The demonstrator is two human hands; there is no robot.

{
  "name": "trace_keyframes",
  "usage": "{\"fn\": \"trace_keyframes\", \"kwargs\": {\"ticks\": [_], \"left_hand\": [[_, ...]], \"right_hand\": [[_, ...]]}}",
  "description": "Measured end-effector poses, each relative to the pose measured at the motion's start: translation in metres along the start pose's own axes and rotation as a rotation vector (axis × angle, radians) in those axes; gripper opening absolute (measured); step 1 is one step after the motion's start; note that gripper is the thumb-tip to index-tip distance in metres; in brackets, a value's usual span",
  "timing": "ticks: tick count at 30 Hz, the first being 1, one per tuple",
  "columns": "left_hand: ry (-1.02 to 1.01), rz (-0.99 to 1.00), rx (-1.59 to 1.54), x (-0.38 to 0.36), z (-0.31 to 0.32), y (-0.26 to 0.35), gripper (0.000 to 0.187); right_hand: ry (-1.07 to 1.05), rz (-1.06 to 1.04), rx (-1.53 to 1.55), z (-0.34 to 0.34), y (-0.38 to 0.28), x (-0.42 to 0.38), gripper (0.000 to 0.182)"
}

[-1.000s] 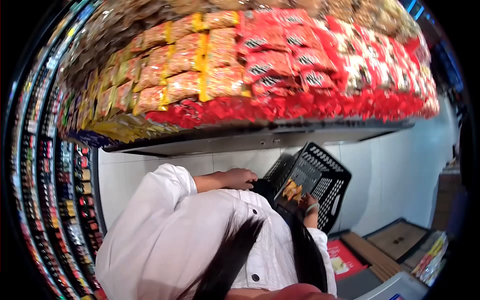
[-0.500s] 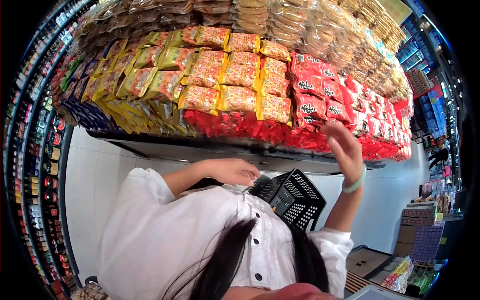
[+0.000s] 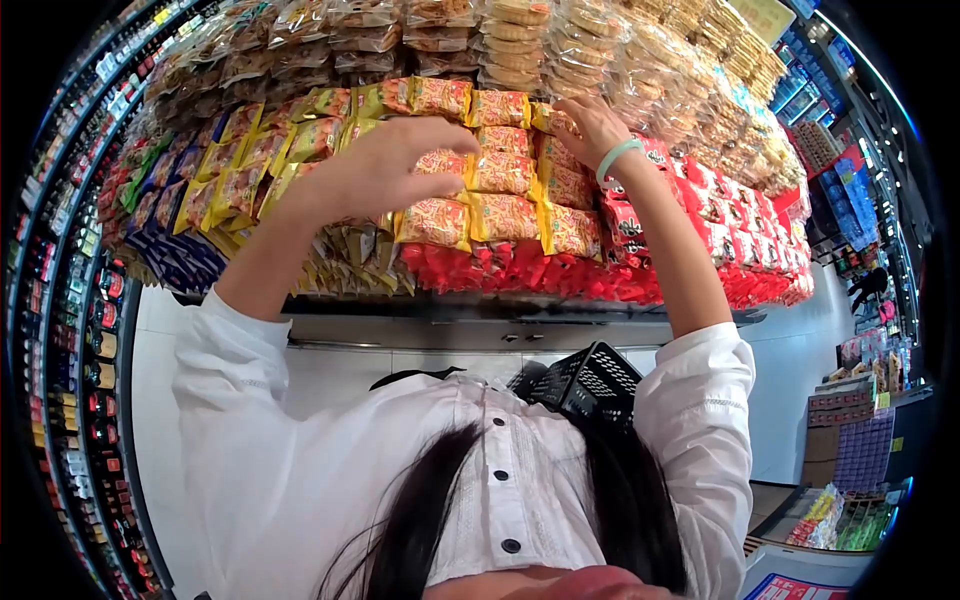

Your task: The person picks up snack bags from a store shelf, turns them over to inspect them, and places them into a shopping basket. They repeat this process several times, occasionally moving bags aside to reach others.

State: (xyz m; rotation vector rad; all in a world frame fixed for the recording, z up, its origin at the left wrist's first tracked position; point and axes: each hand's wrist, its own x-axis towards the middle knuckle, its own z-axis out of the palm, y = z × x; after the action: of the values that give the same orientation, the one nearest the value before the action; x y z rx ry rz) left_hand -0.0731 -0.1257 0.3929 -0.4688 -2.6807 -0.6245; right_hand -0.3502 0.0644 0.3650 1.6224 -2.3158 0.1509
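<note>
My left hand (image 3: 405,165) hovers over the yellow snack packs with its thumb and fingers apart, holding nothing. Further right, my right hand (image 3: 595,130), with a pale green band at the wrist, rests its spread fingers at a yellow pack (image 3: 551,118) in the back of the right-hand yellow column. Rows of yellow packs (image 3: 502,172) lie between the two hands. Red packs (image 3: 623,222) sit beneath and beside my right forearm.
Clear-wrapped snacks (image 3: 515,45) are piled behind the yellow packs. A black perforated basket (image 3: 600,380) is below the display's front edge (image 3: 480,308). Stocked shelves (image 3: 60,330) curve along the left, and more goods (image 3: 862,440) stand at the right.
Both my hands have moved up over the display. My left hand has left the front of my body, and my right hand has gone from the red packs up and left to the yellow ones.
</note>
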Motion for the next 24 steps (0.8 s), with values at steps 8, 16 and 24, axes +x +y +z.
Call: {"fn": "trace_keyframes", "kwargs": {"ticks": [8,16,24], "left_hand": [[0.008,-0.114,0.543,0.042,-0.007,-0.085,0.053],[-0.212,-0.271,0.732,0.078,0.016,-0.119,0.054],[-0.132,-0.272,0.659,0.084,0.024,-0.141,0.058]], "right_hand": [[-0.105,0.081,-0.023,0.021,0.008,0.017,0.045],[-0.106,0.108,0.001,0.019,0.007,0.016,0.05],[-0.031,0.064,-0.116,0.028,0.011,0.02,0.038]]}}
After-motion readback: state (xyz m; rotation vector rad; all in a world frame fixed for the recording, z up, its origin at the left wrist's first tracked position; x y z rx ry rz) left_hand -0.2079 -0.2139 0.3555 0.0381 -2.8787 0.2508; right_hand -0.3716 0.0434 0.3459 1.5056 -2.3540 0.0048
